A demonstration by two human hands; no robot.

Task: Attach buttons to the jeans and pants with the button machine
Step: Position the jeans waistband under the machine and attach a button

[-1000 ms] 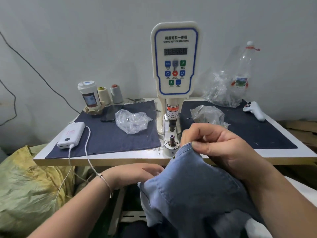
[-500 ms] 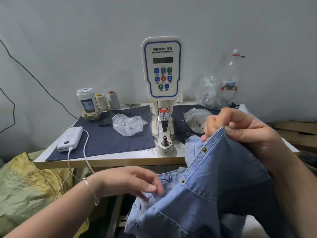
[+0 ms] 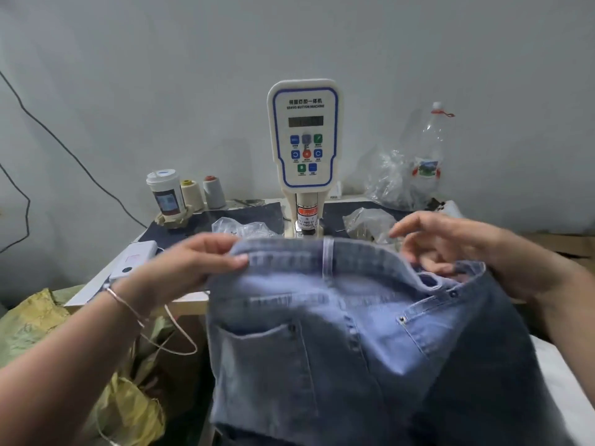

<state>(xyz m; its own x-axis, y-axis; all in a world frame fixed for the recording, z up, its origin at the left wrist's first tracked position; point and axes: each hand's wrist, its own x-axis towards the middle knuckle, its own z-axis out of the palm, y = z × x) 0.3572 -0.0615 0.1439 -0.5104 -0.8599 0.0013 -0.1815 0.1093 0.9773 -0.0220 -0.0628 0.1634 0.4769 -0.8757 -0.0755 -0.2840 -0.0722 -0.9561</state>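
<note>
Jeans (image 3: pixel 338 342) hang in front of the person, lifted by the waistband so that the upper edge sits level and just before the machine (image 3: pixel 304 140) at 12 o'clock. Left hand (image 3: pixel 190 268) pinches the waistband at its 9 o'clock end, thumb on the near face and fingers curled behind the fold. Right hand (image 3: pixel 450 249) reaches to the 3 o'clock end; its fingers are loosely spread, the lower ones touch the band near the fly, and whether they have closed on the cloth cannot be told. Holding the band at both ends spreads it flat, which probably serves to find the spot for the button. The garment covers the machine's lower die, so the gap between the two cannot be judged. Small rivets (image 3: pixel 402 318) show at the pocket corner; no waist button can be made out. The table (image 3: pixel 193 297) carries dark cloth, with clear bags (image 3: pixel 244 226) at either side of the machine column, kept within reach of each hand, likely for button parts. Thread cones (image 3: pixel 214 191) and a cup (image 3: pixel 165 196) stand at 10 o'clock. A white power bank (image 3: pixel 133 259) lies at the table's 9 o'clock edge, beside the left wrist. Next step, by judgement: lower the band end onto the die.
</note>
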